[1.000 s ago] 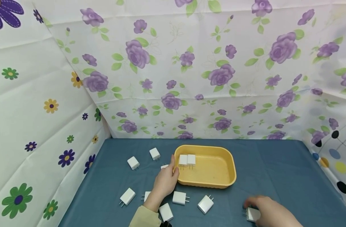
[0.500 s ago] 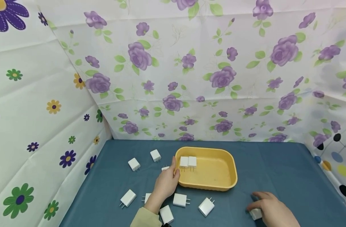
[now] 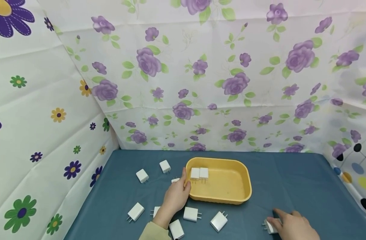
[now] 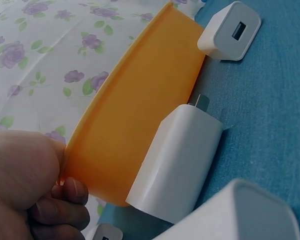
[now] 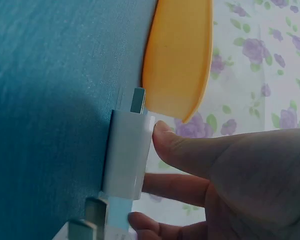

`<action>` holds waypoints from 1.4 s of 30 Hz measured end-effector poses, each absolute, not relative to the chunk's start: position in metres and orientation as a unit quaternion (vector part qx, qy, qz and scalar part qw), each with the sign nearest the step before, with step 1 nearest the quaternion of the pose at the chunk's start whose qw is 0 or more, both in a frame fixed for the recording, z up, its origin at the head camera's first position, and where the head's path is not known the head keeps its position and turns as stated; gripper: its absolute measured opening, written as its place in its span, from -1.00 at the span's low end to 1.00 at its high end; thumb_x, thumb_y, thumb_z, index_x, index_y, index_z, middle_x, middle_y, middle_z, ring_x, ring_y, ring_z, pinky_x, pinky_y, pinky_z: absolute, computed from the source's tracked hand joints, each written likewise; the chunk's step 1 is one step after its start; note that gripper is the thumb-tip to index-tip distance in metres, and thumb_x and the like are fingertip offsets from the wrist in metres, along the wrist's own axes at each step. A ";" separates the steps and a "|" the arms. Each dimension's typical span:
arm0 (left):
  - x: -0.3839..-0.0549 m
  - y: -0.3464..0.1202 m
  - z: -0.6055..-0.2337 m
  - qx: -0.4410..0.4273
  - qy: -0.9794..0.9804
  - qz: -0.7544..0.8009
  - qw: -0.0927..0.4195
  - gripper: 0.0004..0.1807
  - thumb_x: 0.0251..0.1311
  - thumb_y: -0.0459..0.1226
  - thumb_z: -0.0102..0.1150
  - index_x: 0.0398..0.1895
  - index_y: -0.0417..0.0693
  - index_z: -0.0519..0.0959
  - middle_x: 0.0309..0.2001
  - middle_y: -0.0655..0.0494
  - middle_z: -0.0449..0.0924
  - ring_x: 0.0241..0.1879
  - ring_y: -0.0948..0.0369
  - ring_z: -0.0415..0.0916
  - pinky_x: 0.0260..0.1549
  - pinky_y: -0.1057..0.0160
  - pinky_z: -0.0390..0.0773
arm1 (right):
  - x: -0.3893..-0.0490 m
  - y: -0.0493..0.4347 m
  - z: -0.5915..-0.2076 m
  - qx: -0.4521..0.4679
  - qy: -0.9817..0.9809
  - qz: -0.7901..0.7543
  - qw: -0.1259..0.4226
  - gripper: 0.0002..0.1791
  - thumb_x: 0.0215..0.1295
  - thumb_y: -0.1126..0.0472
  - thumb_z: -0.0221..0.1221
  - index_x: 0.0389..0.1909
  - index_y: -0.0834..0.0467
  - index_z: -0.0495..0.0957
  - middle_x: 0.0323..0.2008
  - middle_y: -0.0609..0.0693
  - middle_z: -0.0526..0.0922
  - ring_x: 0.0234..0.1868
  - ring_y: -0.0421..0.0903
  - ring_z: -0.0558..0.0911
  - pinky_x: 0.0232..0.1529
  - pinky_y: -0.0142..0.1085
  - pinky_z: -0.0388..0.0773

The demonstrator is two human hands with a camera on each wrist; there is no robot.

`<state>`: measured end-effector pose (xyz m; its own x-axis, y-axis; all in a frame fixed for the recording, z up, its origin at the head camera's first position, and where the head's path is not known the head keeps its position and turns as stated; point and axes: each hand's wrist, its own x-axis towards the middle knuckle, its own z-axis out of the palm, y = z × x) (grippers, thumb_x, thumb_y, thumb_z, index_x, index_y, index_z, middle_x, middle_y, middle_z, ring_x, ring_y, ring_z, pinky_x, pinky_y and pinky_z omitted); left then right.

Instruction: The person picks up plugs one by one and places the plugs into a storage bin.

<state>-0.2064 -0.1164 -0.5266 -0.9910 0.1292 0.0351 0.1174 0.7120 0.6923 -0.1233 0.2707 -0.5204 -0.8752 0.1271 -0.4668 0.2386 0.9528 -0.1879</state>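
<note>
My left hand (image 3: 176, 196) grips the left rim of a yellow plastic basket (image 3: 228, 180). Two white USB charger plugs (image 3: 199, 173) lie side by side inside the basket, at its left end. To the right, my right hand (image 3: 295, 226) is over another white charger plug (image 3: 271, 227) lying on the cloth, its prongs toward the left. In the right wrist view, the thumb touches the edge of that plug (image 5: 127, 155), the fingers spread apart behind it. A further pronged plug (image 5: 95, 215) is cut off at the bottom there.
Several loose white plugs lie on the blue cloth (image 3: 111, 186) left of and in front of the basket, including one plug (image 3: 219, 221) at its front. One plug (image 4: 177, 162) stands close by the basket's wall in the left wrist view. Flowered sheets (image 3: 165, 83) enclose the table.
My right hand has shifted slightly right, and the plug under it has moved a little the same way. The left hand stays at the basket's rim. The whole view has shifted slightly.
</note>
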 end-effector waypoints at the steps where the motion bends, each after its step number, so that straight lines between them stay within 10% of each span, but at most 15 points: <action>1: -0.206 -0.117 -0.527 0.066 0.925 0.374 0.008 -0.29 0.66 -0.18 0.03 0.72 -0.18 0.10 -0.67 0.14 0.36 -0.75 0.22 0.21 -0.69 0.23 0.16 | -0.123 0.271 -0.521 0.100 0.959 -0.122 0.235 0.11 0.27 -0.60 0.14 0.39 0.33 0.53 -0.17 0.31 0.66 -0.23 0.26 0.66 -0.18 0.29 0.59; 10: -0.205 -0.117 -0.528 0.063 0.927 0.369 0.008 -0.29 0.66 -0.17 0.03 0.72 -0.17 0.11 -0.69 0.16 0.35 -0.76 0.23 0.23 -0.70 0.25 0.17 | -0.126 0.269 -0.528 0.116 0.951 -0.164 0.234 0.25 0.22 -0.68 0.08 0.37 0.44 0.46 -0.18 0.34 0.70 -0.32 0.19 0.70 -0.21 0.23 0.63; 15: -0.205 -0.115 -0.528 0.070 0.923 0.377 0.012 -0.29 0.66 -0.16 0.02 0.73 -0.17 0.09 -0.70 0.17 0.35 -0.76 0.24 0.24 -0.70 0.25 0.18 | -0.130 0.261 -0.527 0.116 0.953 -0.186 0.209 0.13 0.37 -0.43 0.26 0.51 0.45 0.25 -0.47 0.11 0.64 -0.51 0.07 0.64 -0.40 0.06 0.60; 25: -0.203 -0.118 -0.529 0.072 0.924 0.376 0.012 -0.28 0.66 -0.17 0.04 0.72 -0.20 0.10 -0.71 0.17 0.34 -0.78 0.25 0.22 -0.73 0.27 0.16 | -0.136 0.245 -0.521 0.116 0.955 -0.193 0.191 0.01 0.24 -0.03 0.49 0.50 0.46 0.26 -0.45 0.09 0.61 -0.47 0.04 0.61 -0.38 0.00 0.55; 42: -0.205 -0.116 -0.525 0.070 0.924 0.376 0.014 -0.29 0.66 -0.17 0.02 0.72 -0.20 0.09 -0.72 0.17 0.32 -0.79 0.24 0.20 -0.74 0.26 0.15 | -0.141 0.253 -0.516 0.102 0.957 -0.181 0.203 0.03 0.16 -0.17 0.55 0.47 0.36 0.40 -0.22 0.13 0.69 -0.27 0.09 0.68 -0.29 0.09 0.62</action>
